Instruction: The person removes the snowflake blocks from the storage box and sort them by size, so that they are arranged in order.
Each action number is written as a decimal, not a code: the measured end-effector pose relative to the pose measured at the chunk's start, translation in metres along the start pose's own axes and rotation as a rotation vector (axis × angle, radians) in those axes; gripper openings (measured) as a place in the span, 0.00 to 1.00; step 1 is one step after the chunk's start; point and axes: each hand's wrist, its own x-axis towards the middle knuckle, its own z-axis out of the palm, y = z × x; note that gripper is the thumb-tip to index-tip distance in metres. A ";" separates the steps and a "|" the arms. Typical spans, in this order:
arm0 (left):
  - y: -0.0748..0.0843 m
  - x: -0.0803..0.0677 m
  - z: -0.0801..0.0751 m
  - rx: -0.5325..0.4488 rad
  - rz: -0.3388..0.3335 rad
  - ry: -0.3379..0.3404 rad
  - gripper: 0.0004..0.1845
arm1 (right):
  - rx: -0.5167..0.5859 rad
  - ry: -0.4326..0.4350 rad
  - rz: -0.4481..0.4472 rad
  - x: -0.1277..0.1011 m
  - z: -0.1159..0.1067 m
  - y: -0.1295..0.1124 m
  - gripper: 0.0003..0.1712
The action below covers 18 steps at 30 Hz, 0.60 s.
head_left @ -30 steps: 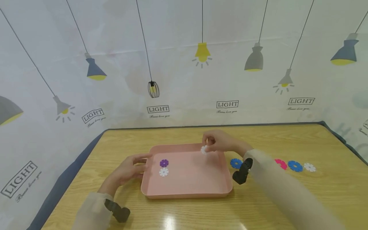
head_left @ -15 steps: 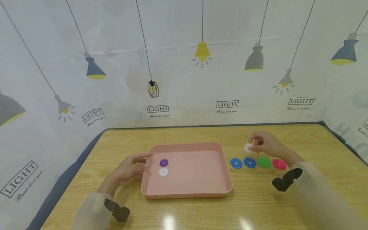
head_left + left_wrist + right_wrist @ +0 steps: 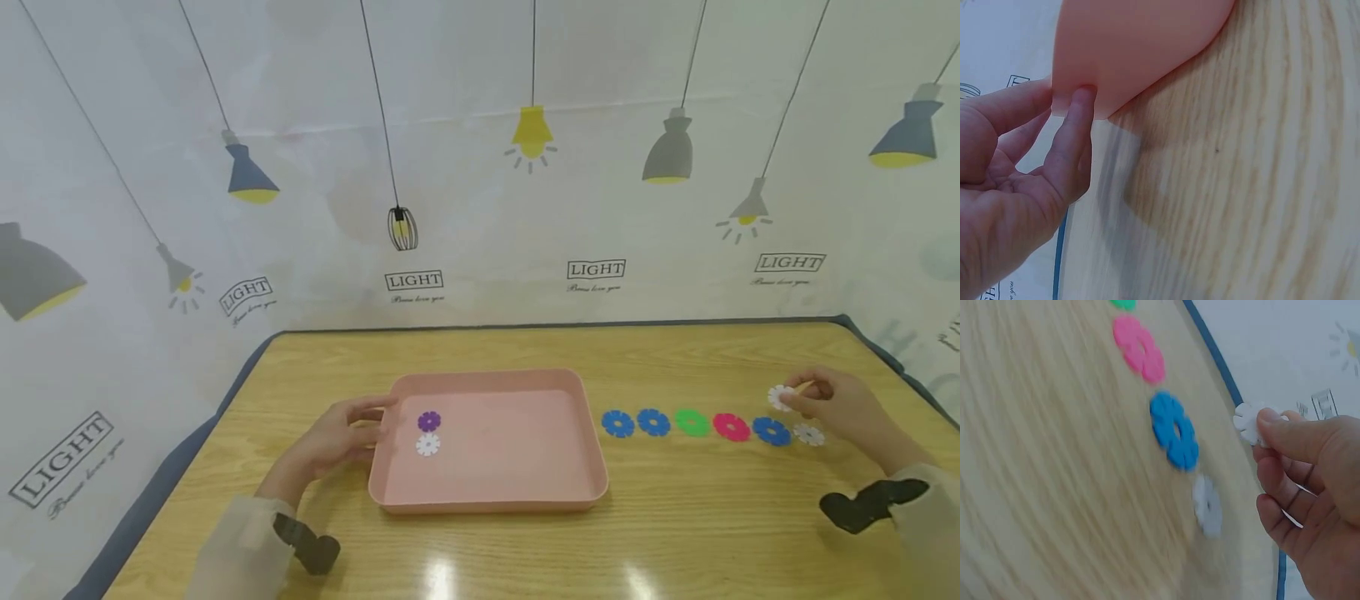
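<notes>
My left hand (image 3: 341, 437) holds the left side of a pink tray (image 3: 487, 506). In the left wrist view, one fingertip presses the outer wall (image 3: 1141, 44) while other fingers pass behind its edge. Far to the right, my right hand (image 3: 843, 408) pinches a white notched disc (image 3: 1249, 422) between thumb and fingers. It is raised above another white disc (image 3: 809, 434) that ends a row on the table. Inside the tray at left, a purple disc (image 3: 429, 422) lies beyond a white disc (image 3: 427, 444).
The row on the wooden table (image 3: 525, 554) runs rightward from the tray: a blue disc (image 3: 618, 423), a second blue disc (image 3: 653, 422), a green disc (image 3: 692, 422), a pink disc (image 3: 731, 427) and another blue disc (image 3: 772, 431). A lamp-printed curtain (image 3: 480, 208) stands behind.
My right hand has carried the white disc from over the tray's far right corner rightward along the row to its far end. The left hand has stayed at the tray.
</notes>
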 end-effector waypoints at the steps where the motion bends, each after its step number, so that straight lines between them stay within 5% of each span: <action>1: 0.001 0.000 0.000 -0.004 0.001 -0.002 0.26 | -0.008 0.001 0.015 -0.003 -0.002 0.006 0.21; 18: 0.002 0.001 0.002 0.013 -0.027 0.011 0.26 | -0.100 -0.004 0.186 -0.024 -0.018 0.067 0.31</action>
